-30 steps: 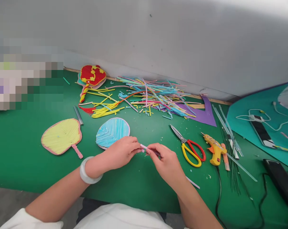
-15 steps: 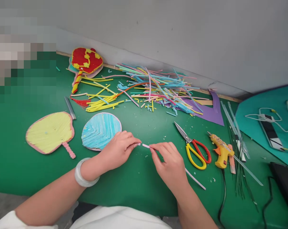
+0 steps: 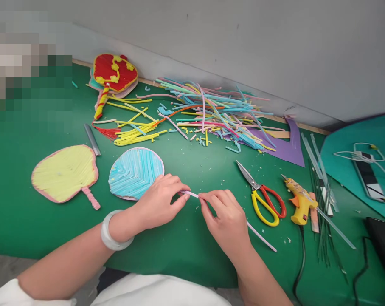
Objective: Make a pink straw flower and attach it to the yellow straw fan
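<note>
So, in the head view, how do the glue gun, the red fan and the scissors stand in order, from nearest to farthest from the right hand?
From the right hand:
1. Scissors: just to its right.
2. Glue gun: farther right, past the scissors.
3. Red fan: at the far left, toward the back.

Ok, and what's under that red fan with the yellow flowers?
Under the red fan, a flat teal edge shows at left and a pale pink rim at lower right; whatever else lies beneath is covered.
</note>
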Available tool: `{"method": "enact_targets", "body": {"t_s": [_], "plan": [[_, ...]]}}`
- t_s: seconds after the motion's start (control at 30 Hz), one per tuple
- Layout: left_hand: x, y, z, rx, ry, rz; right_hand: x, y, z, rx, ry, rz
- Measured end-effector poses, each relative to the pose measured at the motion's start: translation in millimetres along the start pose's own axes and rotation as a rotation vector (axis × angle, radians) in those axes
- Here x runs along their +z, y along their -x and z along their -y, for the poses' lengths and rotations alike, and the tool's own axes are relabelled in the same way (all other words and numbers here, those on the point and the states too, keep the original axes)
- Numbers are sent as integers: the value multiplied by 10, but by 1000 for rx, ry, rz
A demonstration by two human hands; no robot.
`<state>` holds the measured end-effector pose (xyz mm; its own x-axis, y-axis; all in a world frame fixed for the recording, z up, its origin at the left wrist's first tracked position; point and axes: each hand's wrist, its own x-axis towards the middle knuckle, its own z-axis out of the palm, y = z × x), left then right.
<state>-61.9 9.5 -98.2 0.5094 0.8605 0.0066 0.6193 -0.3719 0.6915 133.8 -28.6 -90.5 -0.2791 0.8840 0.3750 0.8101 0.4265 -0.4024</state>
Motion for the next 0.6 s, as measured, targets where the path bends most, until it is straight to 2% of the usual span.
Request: {"method": "enact_targets", "body": {"t_s": [0.2, 0.43, 0.6], "plan": [[5, 2, 8, -8, 20, 7, -9, -2, 12, -10, 25, 12], [39, -2, -5, -24, 31, -59, -19, -2, 24, -4, 13, 27], [30, -2, -9, -19, 25, -65, -23, 1, 12, -6, -36, 48]]}}
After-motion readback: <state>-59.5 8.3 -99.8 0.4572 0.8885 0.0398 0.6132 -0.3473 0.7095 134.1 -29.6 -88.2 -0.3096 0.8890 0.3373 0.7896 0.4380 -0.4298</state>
